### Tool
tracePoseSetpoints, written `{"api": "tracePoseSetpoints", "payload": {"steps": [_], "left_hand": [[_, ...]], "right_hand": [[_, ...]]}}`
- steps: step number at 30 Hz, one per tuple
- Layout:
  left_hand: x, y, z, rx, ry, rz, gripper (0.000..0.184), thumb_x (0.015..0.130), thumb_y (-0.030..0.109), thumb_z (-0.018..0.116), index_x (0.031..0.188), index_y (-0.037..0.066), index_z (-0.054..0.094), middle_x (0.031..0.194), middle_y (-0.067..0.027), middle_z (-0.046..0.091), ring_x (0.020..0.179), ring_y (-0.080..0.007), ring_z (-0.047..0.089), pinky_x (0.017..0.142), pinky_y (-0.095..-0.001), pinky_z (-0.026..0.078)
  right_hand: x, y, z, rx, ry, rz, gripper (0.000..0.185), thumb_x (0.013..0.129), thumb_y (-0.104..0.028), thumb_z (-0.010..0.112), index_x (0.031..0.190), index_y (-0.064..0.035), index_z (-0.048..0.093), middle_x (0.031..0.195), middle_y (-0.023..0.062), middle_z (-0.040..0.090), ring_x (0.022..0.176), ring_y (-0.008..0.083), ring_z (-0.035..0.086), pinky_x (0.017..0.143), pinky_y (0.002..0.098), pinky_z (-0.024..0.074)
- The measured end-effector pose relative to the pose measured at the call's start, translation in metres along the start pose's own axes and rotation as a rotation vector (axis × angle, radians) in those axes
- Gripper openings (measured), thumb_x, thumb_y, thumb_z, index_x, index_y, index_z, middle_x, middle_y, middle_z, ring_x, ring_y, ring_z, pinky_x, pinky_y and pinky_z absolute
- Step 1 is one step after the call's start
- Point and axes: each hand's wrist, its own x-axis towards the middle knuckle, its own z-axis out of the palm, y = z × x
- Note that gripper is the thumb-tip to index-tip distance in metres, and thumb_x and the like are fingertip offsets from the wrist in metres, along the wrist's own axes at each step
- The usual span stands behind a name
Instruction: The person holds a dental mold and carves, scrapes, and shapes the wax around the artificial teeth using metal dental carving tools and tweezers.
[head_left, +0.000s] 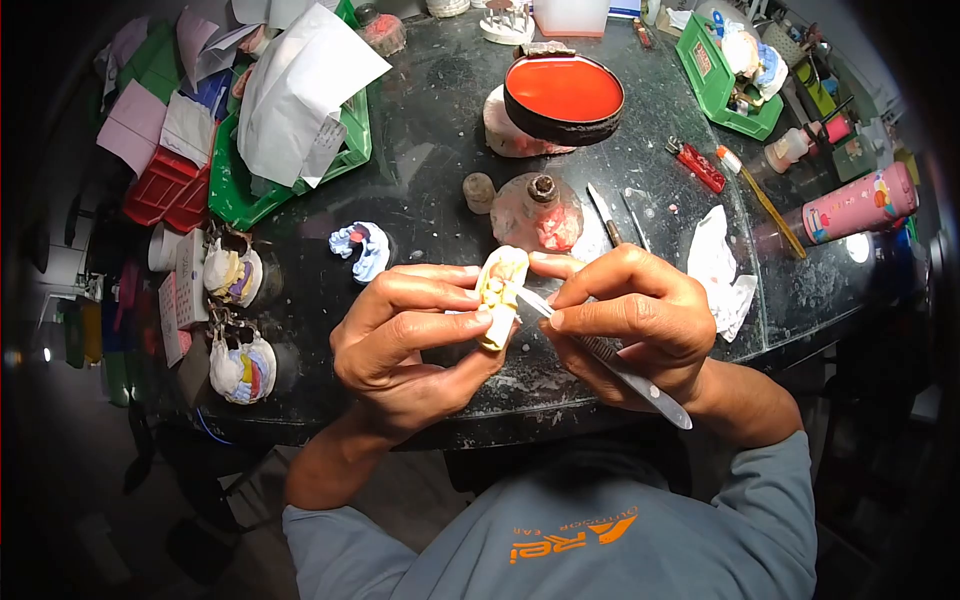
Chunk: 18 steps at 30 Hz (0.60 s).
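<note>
Between the thumb and fingers of my left hand (425, 335) is a small pale-yellow dental cast (497, 325), raised above the table's front part. My right hand (640, 315) is closed around a flat metal scalpel (640, 380) with a ribbed grip. Its handle end sticks out below the palm, towards my body. The slim light tip reaches the right side of the cast; whether it touches cannot be made out. A blue dental impression (371, 258) lies left of my hands. Just beyond the cast stands a spirit lamp (535, 210) with pink wax around it.
Two articulators with casts (243, 365) stand at the left. Behind are a green bin (355, 130) with papers and a tin of red wax (562, 90). At the right lie a knife (604, 213), a red lighter (700, 167), crumpled tissue (722, 275) and a pink bottle (860, 203).
</note>
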Motion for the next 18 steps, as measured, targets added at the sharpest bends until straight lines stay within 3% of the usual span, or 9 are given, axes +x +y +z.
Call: {"api": "tracePoseSetpoints", "payload": {"steps": [7, 11, 14, 18], "left_hand": [[0.001, 0.003, -0.006, 0.167, -0.068, 0.123, 0.044, 0.062, -0.008, 0.090, 0.098, 0.009, 0.072, 0.102, -0.0090, 0.066, 0.102, -0.0302, 0.072, 0.085, -0.0387, 0.063], [0.001, 0.007, -0.009, 0.282, -0.108, 0.163, 0.044, 0.061, -0.009, 0.088, 0.099, 0.009, 0.074, 0.104, -0.0079, 0.067, 0.102, -0.0309, 0.072, 0.084, -0.0383, 0.063], [0.001, 0.007, -0.007, 0.337, -0.112, 0.207, 0.043, 0.062, -0.009, 0.087, 0.099, 0.009, 0.075, 0.103, -0.0069, 0.067, 0.102, -0.0302, 0.072, 0.084, -0.0378, 0.063], [0.000, 0.008, -0.006, 0.361, -0.101, 0.220, 0.042, 0.062, -0.009, 0.086, 0.098, 0.010, 0.075, 0.103, -0.0064, 0.067, 0.101, -0.0295, 0.071, 0.084, -0.0379, 0.063]], "right_hand": [[0.004, 0.000, -0.006, -0.070, 0.052, -0.060, 0.022, 0.074, 0.009, 0.080, 0.095, 0.0032, 0.074, 0.088, 0.0134, 0.071, 0.081, 0.0234, 0.072, 0.091, 0.0456, 0.0635], [0.008, 0.007, -0.009, -0.176, 0.171, 0.023, 0.018, 0.080, 0.009, 0.080, 0.095, 0.0021, 0.073, 0.092, 0.0130, 0.071, 0.076, 0.0153, 0.072, 0.060, 0.0238, 0.0596], [0.007, 0.014, -0.008, -0.057, 0.254, 0.162, 0.018, 0.082, 0.008, 0.080, 0.097, 0.0017, 0.073, 0.094, 0.0117, 0.072, 0.079, 0.0130, 0.072, 0.060, 0.0217, 0.0592], [0.009, 0.015, -0.011, -0.153, 0.206, -0.006, 0.019, 0.079, 0.009, 0.079, 0.095, 0.0013, 0.074, 0.090, 0.0113, 0.072, 0.074, 0.0144, 0.071, 0.057, 0.0219, 0.0561]]}}
